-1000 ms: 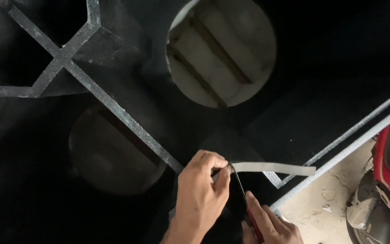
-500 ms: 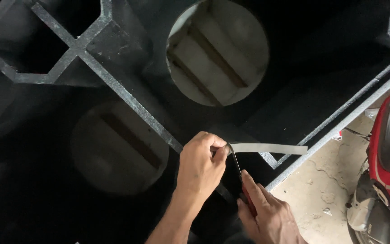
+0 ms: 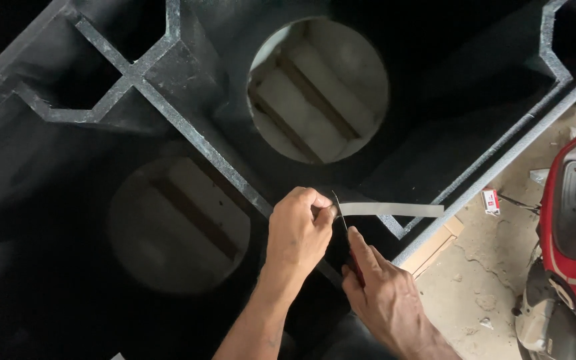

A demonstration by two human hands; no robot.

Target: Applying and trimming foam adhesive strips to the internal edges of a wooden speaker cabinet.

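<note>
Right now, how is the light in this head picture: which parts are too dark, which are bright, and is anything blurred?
Head view: the black box is underexposed, its lower left nearly featureless; daylight brightens the upper round hole and the concrete floor; the left hand, right hand and grey strip are lit and fairly sharp; the knife blade shows only as a thin dark line.

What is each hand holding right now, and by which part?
Left hand pinches the pale strip at its near end. Right hand grips a thin blade tool by its red handle.
</note>
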